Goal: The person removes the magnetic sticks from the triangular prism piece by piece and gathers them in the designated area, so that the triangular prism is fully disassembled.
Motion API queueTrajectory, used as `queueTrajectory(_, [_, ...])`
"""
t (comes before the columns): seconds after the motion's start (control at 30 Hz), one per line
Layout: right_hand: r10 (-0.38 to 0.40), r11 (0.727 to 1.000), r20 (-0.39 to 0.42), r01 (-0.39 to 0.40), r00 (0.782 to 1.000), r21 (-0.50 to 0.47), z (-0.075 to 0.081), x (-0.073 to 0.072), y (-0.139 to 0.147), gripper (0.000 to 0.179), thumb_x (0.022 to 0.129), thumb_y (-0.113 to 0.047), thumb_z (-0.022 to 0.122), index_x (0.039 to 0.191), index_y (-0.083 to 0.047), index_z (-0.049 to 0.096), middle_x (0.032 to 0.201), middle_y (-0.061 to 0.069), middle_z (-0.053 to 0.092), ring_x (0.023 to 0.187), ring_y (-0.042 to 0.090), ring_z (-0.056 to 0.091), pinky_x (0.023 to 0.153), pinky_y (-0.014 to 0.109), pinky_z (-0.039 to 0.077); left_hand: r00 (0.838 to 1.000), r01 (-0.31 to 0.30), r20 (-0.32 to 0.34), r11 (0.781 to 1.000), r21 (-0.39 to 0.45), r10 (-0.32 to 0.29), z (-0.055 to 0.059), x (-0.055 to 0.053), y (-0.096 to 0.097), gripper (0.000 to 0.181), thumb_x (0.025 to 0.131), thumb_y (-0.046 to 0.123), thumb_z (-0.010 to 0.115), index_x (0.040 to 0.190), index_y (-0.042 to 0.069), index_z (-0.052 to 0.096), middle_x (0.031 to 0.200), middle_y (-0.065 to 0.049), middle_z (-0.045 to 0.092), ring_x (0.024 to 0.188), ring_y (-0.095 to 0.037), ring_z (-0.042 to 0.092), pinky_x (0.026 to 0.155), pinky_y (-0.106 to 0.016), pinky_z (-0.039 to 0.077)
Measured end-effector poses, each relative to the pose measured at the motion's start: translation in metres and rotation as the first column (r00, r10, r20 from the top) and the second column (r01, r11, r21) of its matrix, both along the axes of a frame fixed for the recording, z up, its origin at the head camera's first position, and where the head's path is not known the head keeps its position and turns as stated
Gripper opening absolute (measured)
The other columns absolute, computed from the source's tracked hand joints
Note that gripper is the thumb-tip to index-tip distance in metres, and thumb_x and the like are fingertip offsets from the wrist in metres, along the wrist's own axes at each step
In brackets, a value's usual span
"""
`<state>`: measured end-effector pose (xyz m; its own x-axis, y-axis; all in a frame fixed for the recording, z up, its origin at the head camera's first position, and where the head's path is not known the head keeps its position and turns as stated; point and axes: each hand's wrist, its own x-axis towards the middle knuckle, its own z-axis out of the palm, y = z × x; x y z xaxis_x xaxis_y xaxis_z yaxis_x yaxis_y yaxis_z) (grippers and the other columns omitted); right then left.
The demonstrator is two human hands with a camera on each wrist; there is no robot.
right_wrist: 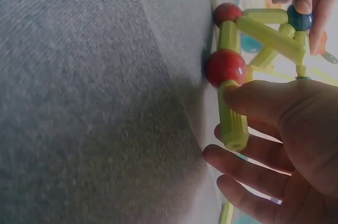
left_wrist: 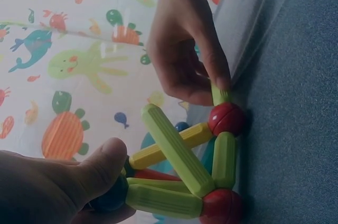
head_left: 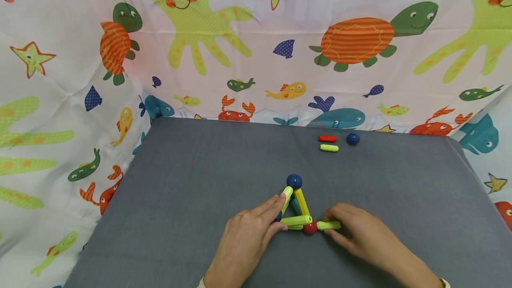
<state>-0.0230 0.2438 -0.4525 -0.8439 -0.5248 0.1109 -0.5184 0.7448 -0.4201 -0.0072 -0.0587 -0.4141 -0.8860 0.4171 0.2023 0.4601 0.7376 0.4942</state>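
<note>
On the grey table a frame of magnetic sticks and balls stands partly upright. It has light green sticks [left_wrist: 177,150], a yellow stick [head_left: 302,202], a red ball [head_left: 310,228], a second red ball [left_wrist: 222,206] and a blue ball [head_left: 294,181] on top. My left hand [head_left: 249,234] pinches another blue ball [right_wrist: 300,21] at the frame's left side, partly hidden by the fingers in the head view. To the right, my right hand [head_left: 365,234] pinches a light green stick [right_wrist: 232,121] between thumb and fingers; its end meets the nearer red ball. One green stick slants up with a free end.
Toward the back of the table [head_left: 216,154] lie a red stick [head_left: 327,138], a light green stick [head_left: 329,148] and a loose blue ball [head_left: 353,139]. A cloth printed with sea animals [head_left: 256,48] hangs behind and along the sides.
</note>
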Motion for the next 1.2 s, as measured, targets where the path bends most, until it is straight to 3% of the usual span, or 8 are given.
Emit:
queueTrajectory(0.13, [0.009,1.000,-0.007,-0.009,1.000,0.023,-0.003,0.000,-0.007,0.025,0.091,-0.030,0.087,0.110,-0.033,0.072,0.101,-0.024,0.064,0.087,-0.004,0.057,0.076,0.031,0.058,1.000,-0.002,-0.002,1.000,0.004,0.002,0.000,0.000,0.000,0.063,0.096,0.040,0.074,0.155,0.026,0.057,0.146,0.005,0.066,0.100,-0.015,0.076,0.081,-0.038,0.063])
queueTrajectory(0.5, [-0.031,0.997,0.098,0.023,0.995,0.077,-0.004,0.000,-0.016,0.022,0.094,-0.031,0.084,0.111,-0.032,0.072,0.101,-0.022,0.065,0.082,-0.003,0.055,0.074,0.029,0.058,1.000,0.000,0.011,1.000,-0.010,0.000,0.000,0.001,-0.001,0.062,0.098,0.042,0.072,0.156,0.028,0.055,0.147,0.007,0.065,0.091,-0.015,0.075,0.078,-0.036,0.062])
queueTrajectory(1.2, [-0.019,0.994,0.076,0.011,0.997,0.111,0.000,-0.005,-0.018,0.020,0.093,-0.030,0.084,0.109,-0.029,0.074,0.098,-0.022,0.065,0.079,-0.004,0.054,0.072,0.030,0.058,1.000,-0.004,0.003,1.000,-0.014,0.004,0.000,0.000,0.000,0.062,0.097,0.042,0.072,0.154,0.025,0.058,0.146,0.005,0.066,0.091,-0.014,0.075,0.078,-0.035,0.062])
